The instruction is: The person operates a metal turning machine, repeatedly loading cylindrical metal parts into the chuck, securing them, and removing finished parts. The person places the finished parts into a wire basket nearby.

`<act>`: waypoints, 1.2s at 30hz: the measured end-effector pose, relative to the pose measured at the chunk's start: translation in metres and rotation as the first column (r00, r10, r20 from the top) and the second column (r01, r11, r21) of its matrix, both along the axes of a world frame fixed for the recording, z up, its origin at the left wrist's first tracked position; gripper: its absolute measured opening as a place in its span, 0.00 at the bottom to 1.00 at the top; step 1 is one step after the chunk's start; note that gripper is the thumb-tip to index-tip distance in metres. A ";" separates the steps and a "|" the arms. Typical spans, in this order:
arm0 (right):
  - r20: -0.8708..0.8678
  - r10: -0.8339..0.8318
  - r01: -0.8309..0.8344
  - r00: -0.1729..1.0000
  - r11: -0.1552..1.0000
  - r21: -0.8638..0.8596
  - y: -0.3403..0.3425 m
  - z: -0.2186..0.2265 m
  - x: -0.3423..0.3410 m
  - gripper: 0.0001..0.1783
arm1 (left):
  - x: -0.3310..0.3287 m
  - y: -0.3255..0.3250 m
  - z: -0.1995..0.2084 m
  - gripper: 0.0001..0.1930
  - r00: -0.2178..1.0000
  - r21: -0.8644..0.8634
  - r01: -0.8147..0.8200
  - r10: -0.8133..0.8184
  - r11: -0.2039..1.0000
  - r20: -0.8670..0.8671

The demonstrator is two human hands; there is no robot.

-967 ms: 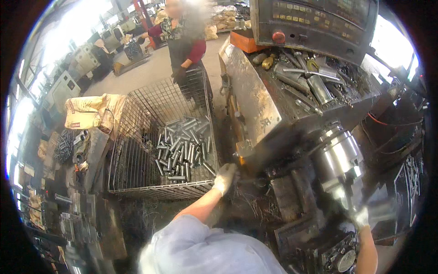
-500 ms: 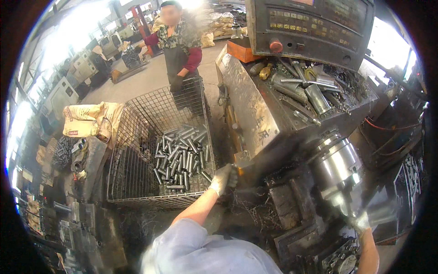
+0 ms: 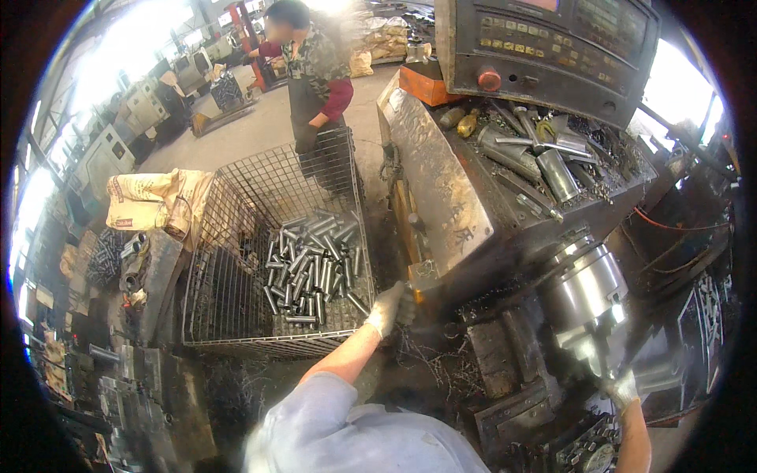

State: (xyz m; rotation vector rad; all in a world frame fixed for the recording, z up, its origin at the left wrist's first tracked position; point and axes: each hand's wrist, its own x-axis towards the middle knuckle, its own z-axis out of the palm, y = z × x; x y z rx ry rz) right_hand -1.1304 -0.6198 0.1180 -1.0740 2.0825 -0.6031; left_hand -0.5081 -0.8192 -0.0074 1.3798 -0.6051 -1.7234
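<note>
Left hand [image 3: 392,307], fingers curled, hold unclear, rests beside the lathe [image 3: 441,185], perhaps for balance; right hand [image 3: 622,389], fingers impossible to read, is at the chuck [image 3: 587,290].

- chuck [image 3: 587,285] on the right: super shiny, smooth metal
- wire basket [image 3: 260,342], left: dull, darkish metal
- metal cylinders [image 3: 317,272] in it: pretty glossy
- left-side sack [image 3: 138,197]: matt, crinkly, papery-looking
- gloves [image 3: 384,310]: matt, look like cloth
- far-right control panel [image 3: 544,51]: grimy, mostly matt

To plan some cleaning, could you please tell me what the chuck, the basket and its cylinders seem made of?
Chuck: likely steel, polished, with bright reflections. Basket: apparently metal wire, dull and dark, in a grid. Cylinders: probably bare metal, shiny, streaked with highlights.
</note>
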 end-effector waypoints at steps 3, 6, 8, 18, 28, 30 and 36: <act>0.022 -0.013 0.013 1.000 1.000 0.003 0.000 -0.001 -0.001 0.32 | 0.001 -0.001 0.004 0.29 0.999 0.028 -0.010 0.012 1.000 -0.052; -0.028 -0.026 0.026 0.999 1.000 0.014 -0.001 0.005 0.003 0.30 | 0.004 -0.004 0.003 0.29 0.989 0.066 0.012 -0.003 0.998 -0.145; 0.002 -0.033 0.033 0.999 0.998 0.047 -0.001 0.009 0.005 0.30 | 0.006 -0.006 0.001 0.29 0.988 0.124 -0.004 0.024 0.992 -0.153; 0.198 -0.169 0.174 0.966 0.985 -0.008 0.002 0.006 0.009 0.29 | 0.005 -0.011 0.007 0.25 0.966 0.195 0.020 0.031 0.981 -0.258; -0.014 0.019 -0.018 1.000 0.999 0.040 -0.001 0.002 -0.004 0.28 | 0.001 -0.006 0.019 0.24 0.963 0.168 0.021 0.025 0.986 -0.268; 0.071 -0.005 0.001 0.997 0.999 0.053 0.000 0.002 -0.004 0.27 | 0.001 -0.006 0.023 0.24 0.955 0.173 0.037 0.016 0.984 -0.295; 0.084 -0.103 0.103 0.991 0.995 0.006 -0.004 0.019 0.016 0.26 | 0.001 -0.005 0.033 0.24 0.937 0.202 0.042 0.032 0.978 -0.348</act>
